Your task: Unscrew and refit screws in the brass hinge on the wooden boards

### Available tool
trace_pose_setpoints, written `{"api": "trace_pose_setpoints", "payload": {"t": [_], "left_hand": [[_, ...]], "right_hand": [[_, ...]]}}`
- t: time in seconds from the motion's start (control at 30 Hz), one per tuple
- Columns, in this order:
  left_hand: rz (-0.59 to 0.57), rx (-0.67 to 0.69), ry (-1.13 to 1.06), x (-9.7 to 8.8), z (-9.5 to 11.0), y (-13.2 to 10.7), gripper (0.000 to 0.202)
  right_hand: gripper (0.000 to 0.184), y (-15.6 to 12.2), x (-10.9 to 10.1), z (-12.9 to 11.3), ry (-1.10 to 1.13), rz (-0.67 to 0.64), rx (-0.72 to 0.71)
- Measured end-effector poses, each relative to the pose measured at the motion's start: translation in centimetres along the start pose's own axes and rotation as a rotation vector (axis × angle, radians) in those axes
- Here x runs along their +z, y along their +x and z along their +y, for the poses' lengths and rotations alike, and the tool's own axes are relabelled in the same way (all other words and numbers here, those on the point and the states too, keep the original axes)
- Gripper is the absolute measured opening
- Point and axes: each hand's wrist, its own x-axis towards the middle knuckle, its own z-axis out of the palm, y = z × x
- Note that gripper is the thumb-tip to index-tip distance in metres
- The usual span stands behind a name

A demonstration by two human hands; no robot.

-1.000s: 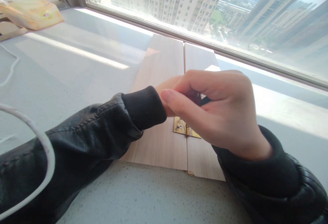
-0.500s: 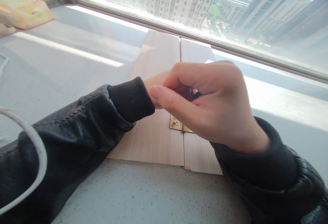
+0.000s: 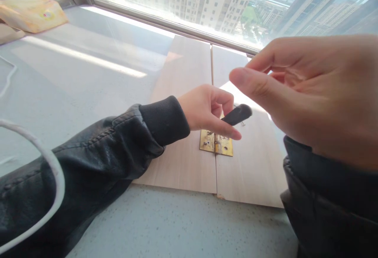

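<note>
The pale speckled bench [image 3: 177,226] runs up to a wide window [image 3: 206,6] along its far edge, and you have bare surface to the left and in front of the work. Two light wooden boards [image 3: 189,163] lie side by side, their far ends just at the window frame and their near ends well back from you. A brass hinge [image 3: 216,144] sits flat across the seam between them. A white cable [image 3: 47,163] loops over your left sleeve close to the camera, and a yellowish packet [image 3: 32,12] lies well apart at the far left. Your left hand [image 3: 206,110] rests above the hinge, its grip closed on a dark tool handle [image 3: 237,114] that points right, just over the boards; the tip is too small to make out. Your right hand [image 3: 310,92] is raised clear of the boards, close to the camera, its grip loose and open, fingers curled and holding nothing.
</note>
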Motion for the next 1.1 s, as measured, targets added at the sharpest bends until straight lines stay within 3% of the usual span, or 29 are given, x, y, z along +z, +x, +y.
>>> {"api": "trace_pose_setpoints", "payload": {"t": [0.17,0.27,0.5,0.7,0.93,1.1], "left_hand": [[0.015,0.042,-0.052,0.1,0.2,-0.2,0.029],[0.055,0.093,-0.034,0.3,0.3,-0.3,0.027],[0.179,0.175,0.138,0.3,-0.2,-0.5,0.044],[0.206,0.263,0.231,0.1,-0.6,-0.5,0.043],[0.192,0.263,0.315,0.8,-1.5,-0.8,0.043],[0.275,0.201,0.332,1.4,-2.3,-2.2,0.029]], "right_hand": [[0.044,0.0,-1.5,1.9,-0.015,-0.364,-0.097],[0.049,0.2,-1.2,1.8,-0.003,-0.455,-0.029],[0.062,0.9,-1.5,0.2,-0.192,-0.554,0.277],[0.055,1.1,-1.9,-0.4,-0.147,-0.603,0.275],[0.058,0.1,-1.6,0.9,-0.089,-0.597,0.203],[0.056,-0.4,-1.6,1.1,-0.099,-0.542,0.185]]}}
